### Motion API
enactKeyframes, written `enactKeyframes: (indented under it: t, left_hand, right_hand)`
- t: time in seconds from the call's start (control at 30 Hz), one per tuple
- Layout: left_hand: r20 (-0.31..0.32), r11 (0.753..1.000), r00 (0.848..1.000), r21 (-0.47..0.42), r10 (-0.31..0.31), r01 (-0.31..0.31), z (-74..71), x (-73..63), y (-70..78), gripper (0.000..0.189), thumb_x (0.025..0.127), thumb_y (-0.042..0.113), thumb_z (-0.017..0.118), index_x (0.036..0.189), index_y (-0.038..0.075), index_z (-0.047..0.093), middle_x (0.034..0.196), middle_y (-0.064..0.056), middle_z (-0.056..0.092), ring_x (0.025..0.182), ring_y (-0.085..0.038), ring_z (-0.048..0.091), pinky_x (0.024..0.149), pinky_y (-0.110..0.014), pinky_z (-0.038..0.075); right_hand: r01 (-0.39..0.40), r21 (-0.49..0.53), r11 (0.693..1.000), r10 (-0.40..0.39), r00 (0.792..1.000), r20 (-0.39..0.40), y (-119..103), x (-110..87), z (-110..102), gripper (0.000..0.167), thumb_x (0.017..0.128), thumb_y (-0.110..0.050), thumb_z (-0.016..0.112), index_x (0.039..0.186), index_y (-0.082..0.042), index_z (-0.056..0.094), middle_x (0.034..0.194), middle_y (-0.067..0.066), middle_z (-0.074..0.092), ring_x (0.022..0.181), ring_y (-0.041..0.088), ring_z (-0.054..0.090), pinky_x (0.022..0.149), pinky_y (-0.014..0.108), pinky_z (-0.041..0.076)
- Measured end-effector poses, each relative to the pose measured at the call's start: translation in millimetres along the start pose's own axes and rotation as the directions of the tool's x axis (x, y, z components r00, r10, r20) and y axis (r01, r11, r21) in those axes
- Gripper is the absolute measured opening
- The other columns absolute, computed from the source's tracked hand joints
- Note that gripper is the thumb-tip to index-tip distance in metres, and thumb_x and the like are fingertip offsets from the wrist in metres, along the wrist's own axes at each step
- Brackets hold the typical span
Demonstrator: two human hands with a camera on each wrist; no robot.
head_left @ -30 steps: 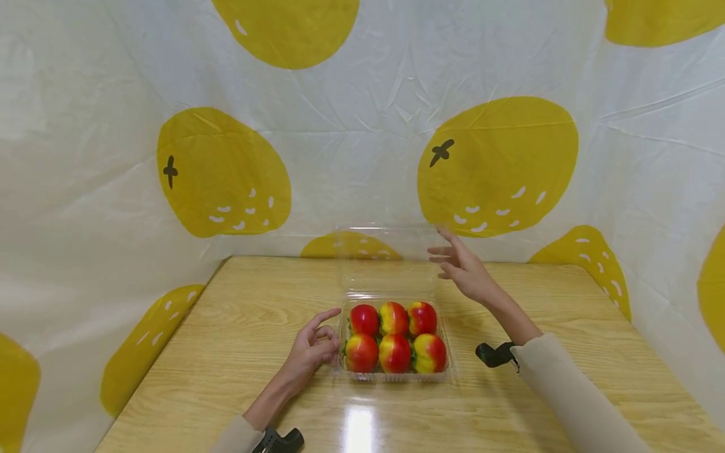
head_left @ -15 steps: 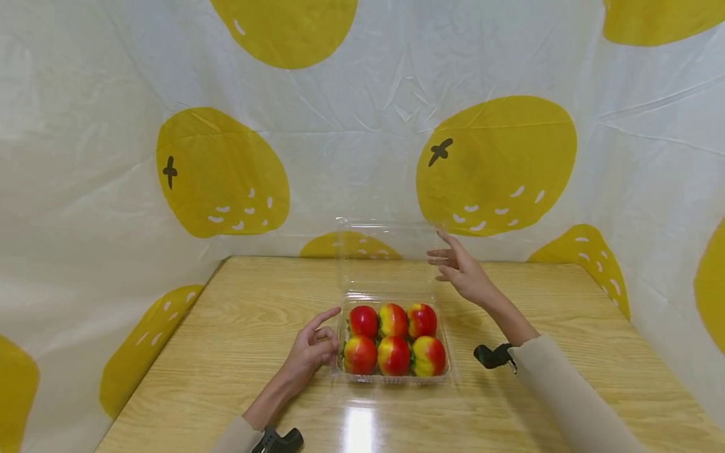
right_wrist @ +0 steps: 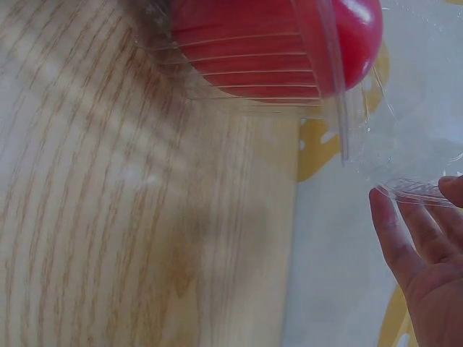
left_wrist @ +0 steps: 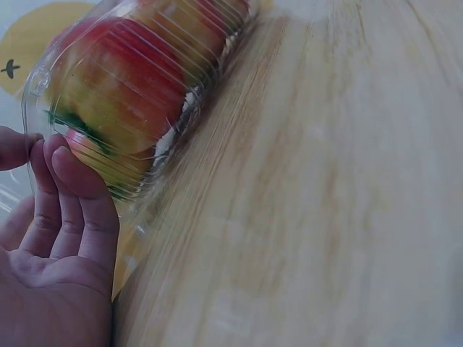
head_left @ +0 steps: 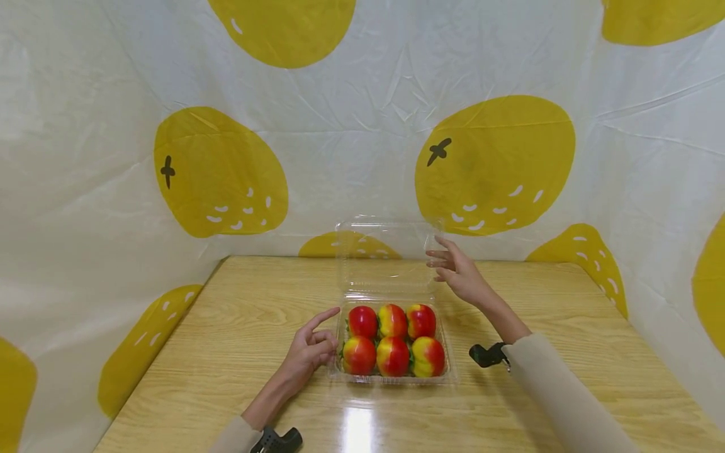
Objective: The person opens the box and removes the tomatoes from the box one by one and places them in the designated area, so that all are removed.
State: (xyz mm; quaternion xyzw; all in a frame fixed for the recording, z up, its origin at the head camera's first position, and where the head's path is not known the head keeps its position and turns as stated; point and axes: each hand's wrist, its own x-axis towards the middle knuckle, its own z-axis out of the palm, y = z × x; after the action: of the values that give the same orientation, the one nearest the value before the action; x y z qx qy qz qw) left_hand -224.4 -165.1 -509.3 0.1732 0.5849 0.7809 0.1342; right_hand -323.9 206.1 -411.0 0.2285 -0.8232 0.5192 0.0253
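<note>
Glossy, ribbed plastic container (head_left: 391,380); inside it, shiny fruits (head_left: 393,356); beneath it, wood-grained counter (head_left: 255,302); behind it, creased, glossy sheeting (head_left: 351,170).

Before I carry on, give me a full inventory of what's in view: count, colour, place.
Table: 1, pale wood, under the box
Backdrop: 1, white with yellow fruit prints, behind and beside the table
Box: 1, clear plastic, on the table
Lid: 1, clear, raised at the box's far side
Fruits: 6, red and yellow, two rows of three in the box
Wrist devices: 2, black, one per wrist
Sleeves: 2, beige, on the forearms
Left hand: 1, at the box's left rim
Right hand: 1, at the lid's right edge
</note>
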Motion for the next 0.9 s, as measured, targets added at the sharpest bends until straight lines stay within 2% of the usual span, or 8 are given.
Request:
enactKeyframes:
  t: [0.27,0.5,0.67,0.9]
  left_hand:
    - [0.008,1.000,1.000,-0.001,0.007,-0.007,1.5,0.2,1.5,0.068,0.099,0.001,0.056,0.161,0.002,0.027,0.083,0.003,0.065,0.068,-0.007,0.060,0.061,-0.017,0.054]
    - [0.035,1.000,0.999,-0.002,0.017,-0.017,1.0,-1.3,3.1,0.070,0.098,0.001,0.056,0.161,0.002,0.024,0.083,0.004,0.065,0.067,-0.006,0.060,0.060,-0.017,0.053]
    - [0.052,1.000,0.998,-0.005,0.017,-0.017,1.2,-1.8,4.0,0.074,0.097,-0.001,0.056,0.163,0.003,0.021,0.082,0.004,0.064,0.065,-0.008,0.060,0.060,-0.017,0.052]
    - [0.048,1.000,0.999,0.008,0.018,-0.018,2.4,-2.8,4.7,0.075,0.096,0.000,0.056,0.162,0.003,0.021,0.081,0.004,0.062,0.064,-0.009,0.057,0.059,-0.017,0.051]
  right_hand:
    - [-0.017,0.017,1.000,0.017,1.000,0.015,8,2.3,3,0.064,0.104,0.009,0.045,0.161,0.007,0.016,0.153,0.038,0.041,0.129,0.056,0.056,0.097,0.058,0.055]
    - [-0.017,0.025,1.000,0.017,1.000,0.027,13,3.2,4,0.063,0.105,0.007,0.046,0.160,0.011,0.016,0.153,0.039,0.041,0.128,0.056,0.055,0.092,0.051,0.059]
    - [-0.049,0.041,0.998,0.047,0.998,0.039,18,2.6,6,0.064,0.106,0.004,0.046,0.160,0.012,0.013,0.155,0.038,0.038,0.129,0.056,0.055,0.094,0.049,0.058]
    - [-0.068,0.070,0.995,0.065,0.997,0.043,22,2.0,8,0.065,0.106,0.004,0.046,0.160,0.012,0.012,0.154,0.038,0.039,0.129,0.058,0.054,0.092,0.046,0.061]
